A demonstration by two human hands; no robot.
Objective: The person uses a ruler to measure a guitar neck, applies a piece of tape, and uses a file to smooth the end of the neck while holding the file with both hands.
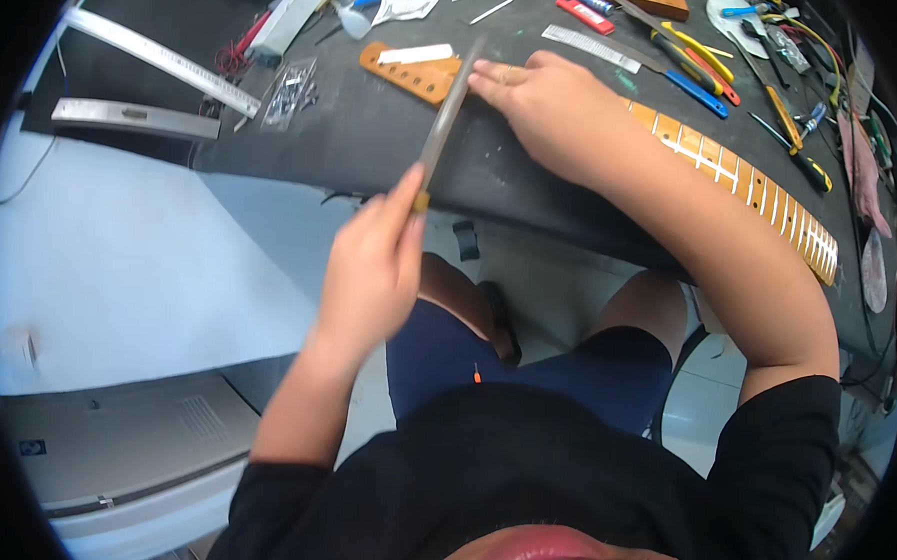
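A guitar neck (719,162) lies across the dark bench, with white strips along its fretboard and its headstock (417,76) to the left. My left hand (374,262) is wrapped round the handle end of a long, narrow metal file (445,125). The file slants away over the neck beside the headstock. My right hand (546,104) has its fingertips pressed against the file's far part; its forearm passes over the neck and hides some of it. A white strip (415,54) rests on the headstock.
Farther back lie a steel ruler (589,46), a blue-handled tool (695,93), yellow-handled pliers (690,58) and a red box (584,16). To the left are a long straightedge (163,60), a metal bar (135,117) and a bag of small parts (291,93). The bench's front edge runs before my knees.
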